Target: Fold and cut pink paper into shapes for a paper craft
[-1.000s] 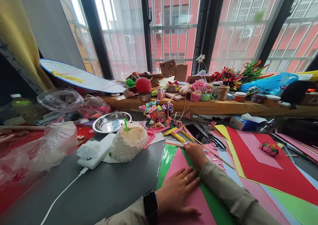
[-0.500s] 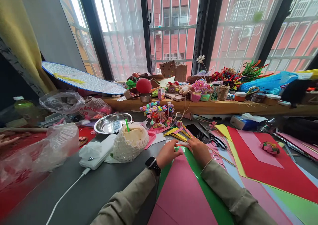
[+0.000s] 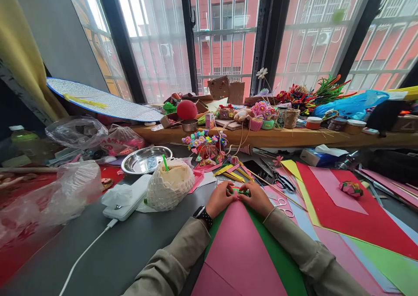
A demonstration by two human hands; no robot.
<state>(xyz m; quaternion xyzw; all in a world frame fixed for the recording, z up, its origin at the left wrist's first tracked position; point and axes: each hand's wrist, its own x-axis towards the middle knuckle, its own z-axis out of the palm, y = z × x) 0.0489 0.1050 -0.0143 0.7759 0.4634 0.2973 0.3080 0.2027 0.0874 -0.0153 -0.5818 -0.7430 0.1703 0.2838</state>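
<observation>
A large pink paper (image 3: 240,252) narrows to a point at its far end and lies over a green sheet (image 3: 281,261). Both of my hands meet at that point. My left hand (image 3: 221,198), with a black watch on the wrist, closes its thumb and fingers on the tip of the pink paper from the left. From the right, my right hand (image 3: 257,197) pinches at the same tip, the thumbs almost touching. A bit of green shows between the fingers; the fingertips themselves are partly hidden.
Left of my hands stands a coconut (image 3: 170,185) in white foam netting, near a metal plate (image 3: 146,160) and a white power strip (image 3: 126,206). Black scissors (image 3: 282,180), pink-handled scissors (image 3: 284,208) and red paper (image 3: 346,226) lie to the right. Crafts crowd the windowsill (image 3: 156,136).
My hands have drawn closer together at the tip of the pink paper, and my right hand has turned inward. The view has shifted slightly.
</observation>
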